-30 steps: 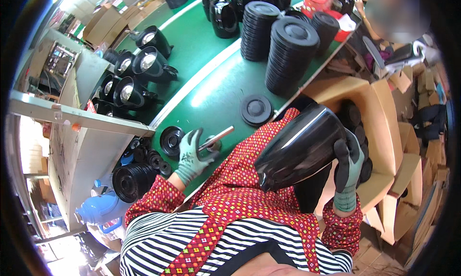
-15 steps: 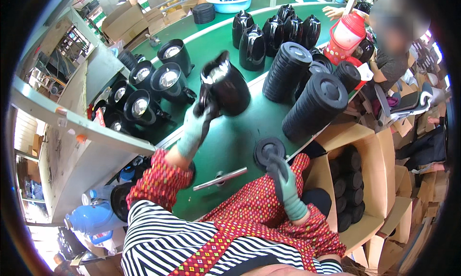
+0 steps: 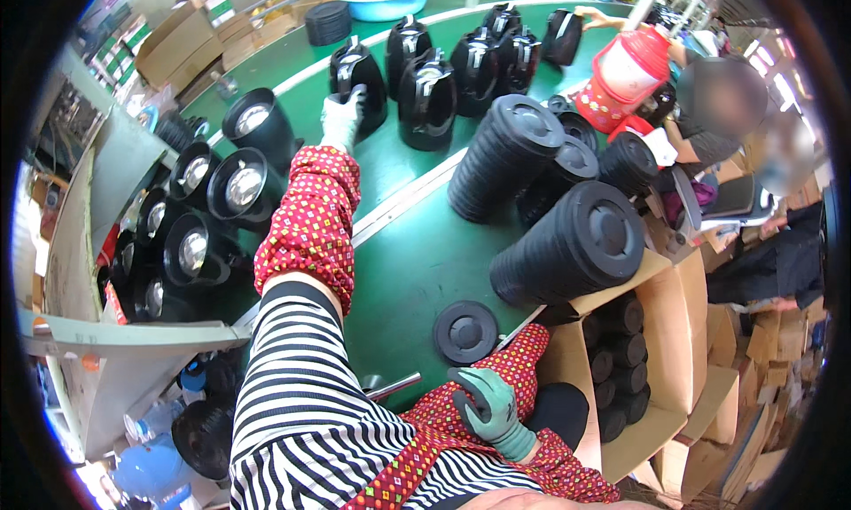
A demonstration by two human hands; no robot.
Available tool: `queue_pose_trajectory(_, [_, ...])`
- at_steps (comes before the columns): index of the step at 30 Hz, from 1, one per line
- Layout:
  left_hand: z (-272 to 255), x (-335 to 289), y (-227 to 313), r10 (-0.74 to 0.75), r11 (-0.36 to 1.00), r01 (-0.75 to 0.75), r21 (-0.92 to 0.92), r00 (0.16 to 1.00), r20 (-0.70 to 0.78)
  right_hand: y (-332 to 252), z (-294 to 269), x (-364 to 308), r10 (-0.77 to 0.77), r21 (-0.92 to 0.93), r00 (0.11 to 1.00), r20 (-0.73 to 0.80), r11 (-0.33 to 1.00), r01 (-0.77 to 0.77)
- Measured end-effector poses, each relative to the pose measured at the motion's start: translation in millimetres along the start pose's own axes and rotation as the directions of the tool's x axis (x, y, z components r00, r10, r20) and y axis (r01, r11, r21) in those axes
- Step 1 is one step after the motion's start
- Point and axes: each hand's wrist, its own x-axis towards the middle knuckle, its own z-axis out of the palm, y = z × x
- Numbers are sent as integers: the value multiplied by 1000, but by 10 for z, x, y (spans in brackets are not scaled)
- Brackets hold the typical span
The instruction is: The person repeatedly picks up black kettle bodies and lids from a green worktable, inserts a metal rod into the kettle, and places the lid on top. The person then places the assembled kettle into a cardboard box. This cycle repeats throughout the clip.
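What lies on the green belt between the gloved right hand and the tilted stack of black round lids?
In the head view, a single flat black round lid lies between the right hand and the tilted stack of black lids; the rest is bare green belt.

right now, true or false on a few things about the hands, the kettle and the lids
1. The left hand is on a black kettle on the green belt. True.
2. The right hand holds a lid. False: it rests on red patterned cloth, holding nothing.
3. A single lid lies flat on the belt. True.
4. The lid stacks are white. False: they are black.
5. Both hands are bare. False: both wear gloves.
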Motion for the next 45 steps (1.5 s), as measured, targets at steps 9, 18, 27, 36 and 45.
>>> queue_pose_trajectory(9, [-1686, -2170, 1024, 534, 638, -523, 565, 829, 165, 25, 142, -110, 21, -67, 1000, -22, 997, -23])
queue_pose_trajectory(18, [-2375, -1875, 715, 353, 516, -379, 769, 911, 212, 111, 263, -51, 89, -29, 993, -73, 995, -92])
queue_pose_trajectory(27, [-2345, -3537, 1724, 660, 484, -848, 218, 517, 545, -761, 1, 897, 396, 177, 908, -139, 912, -371])
queue_pose_trajectory(36, [-2515, -4668, 2199, 730, 421, -862, -280, 139, 669, -709, -238, 191, 279, 721, 960, -37, 673, -168])
queue_pose_trajectory(45, [-2583, -4660, 1998, -32, 943, 254, -216, 714, 700, -1226, -1114, -341, 35, 837, 979, 202, 512, -191])
